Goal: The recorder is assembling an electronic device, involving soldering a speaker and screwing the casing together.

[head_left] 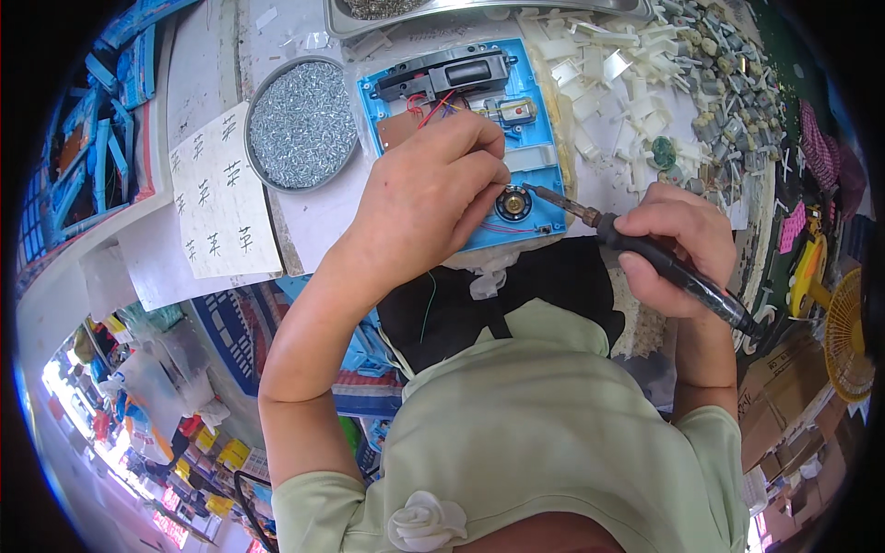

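The left arm [318,355] extends from the lower part of the view, flexed at the elbow, forearm angled up and inward. The left hand [429,189] is set back-upward, wrist nearly straight, fingers bent to the right; thumb and index finger converge at the tips in a pinch. The right arm [708,364] is flexed, forearm near-vertical in view. The right hand [691,240] is closed in a pen-type grip: thumb opposes index finger, remaining fingers curled. The hands are well apart.
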